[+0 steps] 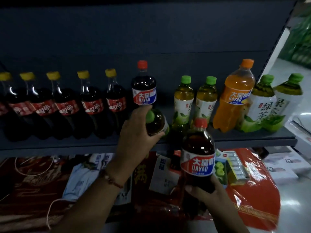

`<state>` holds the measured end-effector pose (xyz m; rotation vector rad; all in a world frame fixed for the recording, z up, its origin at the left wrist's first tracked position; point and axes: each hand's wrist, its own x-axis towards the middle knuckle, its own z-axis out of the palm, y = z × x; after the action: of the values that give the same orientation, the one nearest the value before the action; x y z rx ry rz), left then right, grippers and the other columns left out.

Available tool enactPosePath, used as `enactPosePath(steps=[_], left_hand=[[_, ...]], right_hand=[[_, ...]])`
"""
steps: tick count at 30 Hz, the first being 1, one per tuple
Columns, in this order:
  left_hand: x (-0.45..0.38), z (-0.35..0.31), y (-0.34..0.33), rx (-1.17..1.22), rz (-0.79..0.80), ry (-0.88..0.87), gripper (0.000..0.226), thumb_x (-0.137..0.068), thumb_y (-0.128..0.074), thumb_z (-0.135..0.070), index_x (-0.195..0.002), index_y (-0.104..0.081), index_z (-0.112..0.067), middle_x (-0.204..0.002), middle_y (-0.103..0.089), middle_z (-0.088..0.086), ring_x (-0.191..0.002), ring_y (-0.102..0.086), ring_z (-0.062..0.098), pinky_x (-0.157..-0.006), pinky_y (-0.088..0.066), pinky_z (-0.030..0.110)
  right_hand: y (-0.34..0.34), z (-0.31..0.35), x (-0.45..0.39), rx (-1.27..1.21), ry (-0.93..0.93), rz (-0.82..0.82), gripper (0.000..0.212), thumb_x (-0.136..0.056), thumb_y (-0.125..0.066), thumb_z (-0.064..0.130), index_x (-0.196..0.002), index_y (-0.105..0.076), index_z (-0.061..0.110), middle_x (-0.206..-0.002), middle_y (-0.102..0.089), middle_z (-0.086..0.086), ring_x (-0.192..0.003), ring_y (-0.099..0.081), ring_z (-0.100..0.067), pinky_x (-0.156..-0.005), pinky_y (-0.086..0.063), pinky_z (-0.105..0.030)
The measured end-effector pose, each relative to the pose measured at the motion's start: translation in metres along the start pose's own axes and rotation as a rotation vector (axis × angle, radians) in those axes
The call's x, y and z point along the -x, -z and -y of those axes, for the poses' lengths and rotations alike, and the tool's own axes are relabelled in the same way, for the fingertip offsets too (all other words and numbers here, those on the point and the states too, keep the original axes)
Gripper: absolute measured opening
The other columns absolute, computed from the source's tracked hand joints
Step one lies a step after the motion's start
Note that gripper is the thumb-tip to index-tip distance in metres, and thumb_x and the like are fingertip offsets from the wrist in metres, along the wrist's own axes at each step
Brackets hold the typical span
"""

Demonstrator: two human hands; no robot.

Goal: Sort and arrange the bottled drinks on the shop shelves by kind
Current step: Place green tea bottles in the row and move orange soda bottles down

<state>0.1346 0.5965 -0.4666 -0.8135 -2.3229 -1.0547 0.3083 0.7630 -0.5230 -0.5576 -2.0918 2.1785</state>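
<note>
On the grey shelf stand several yellow-capped cola bottles at the left, then a red-capped dark Dayao bottle. Right of it are two green tea bottles, an orange Dayao soda and two more green teas. My left hand grips a green-capped green tea bottle near its top, in front of the dark Dayao bottle at the shelf's front. My right hand holds a second dark Dayao bottle by its base, upright, below and in front of the shelf edge.
Below the shelf lie red gift bags and boxes, white cartons and a pack of green-capped bottles. The shelf's right end post borders a bright aisle floor. A bare stretch of shelf sits between the dark Dayao bottle and the green teas.
</note>
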Motion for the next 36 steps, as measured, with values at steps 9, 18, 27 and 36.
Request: enactPosePath(steps=[9, 18, 27, 36], left_hand=[[0.069, 0.038, 0.043, 0.502, -0.264, 0.377, 0.097, -0.066, -0.086, -0.014, -0.138, -0.027, -0.043, -0.121, -0.048, -0.02, -0.102, -0.057, -0.013, -0.08, -0.05, 0.012], [0.068, 0.057, 0.065, 0.524, -0.234, 0.476, 0.1, -0.068, -0.084, -0.012, -0.143, -0.024, -0.041, -0.118, -0.047, -0.023, -0.091, -0.056, -0.02, -0.074, -0.046, 0.017], [0.057, 0.064, 0.054, 0.63, -0.155, 0.556, 0.106, -0.062, -0.084, -0.02, -0.145, -0.024, -0.048, -0.126, -0.054, -0.018, -0.104, -0.061, -0.007, -0.078, -0.052, 0.022], [0.031, -0.051, 0.081, 0.973, 0.089, 1.264, 0.047, -0.056, -0.084, -0.034, -0.101, -0.07, -0.024, -0.098, -0.075, 0.004, -0.083, -0.071, 0.018, -0.063, -0.054, 0.031]], right_hand=[[-0.037, 0.067, -0.073, 0.047, 0.222, -0.004, 0.044, -0.066, -0.083, 0.025, -0.103, -0.064, 0.035, -0.101, -0.072, 0.014, -0.091, -0.068, -0.002, -0.071, -0.052, -0.019], [-0.066, 0.068, -0.163, 0.196, 0.371, -0.224, 0.057, -0.064, -0.086, 0.034, -0.115, -0.061, 0.026, -0.11, -0.068, 0.01, -0.101, -0.064, -0.008, -0.09, -0.055, -0.034], [-0.076, 0.057, -0.165, 0.231, 0.444, -0.427, 0.072, -0.077, -0.076, 0.042, -0.137, -0.041, 0.025, -0.134, -0.051, 0.006, -0.122, -0.051, -0.009, -0.101, -0.049, -0.036], [-0.068, 0.132, 0.067, -0.287, -0.521, 0.287, 0.045, -0.08, -0.068, 0.033, -0.12, -0.058, 0.015, -0.103, -0.072, -0.01, -0.091, -0.069, -0.024, -0.078, -0.056, -0.035]])
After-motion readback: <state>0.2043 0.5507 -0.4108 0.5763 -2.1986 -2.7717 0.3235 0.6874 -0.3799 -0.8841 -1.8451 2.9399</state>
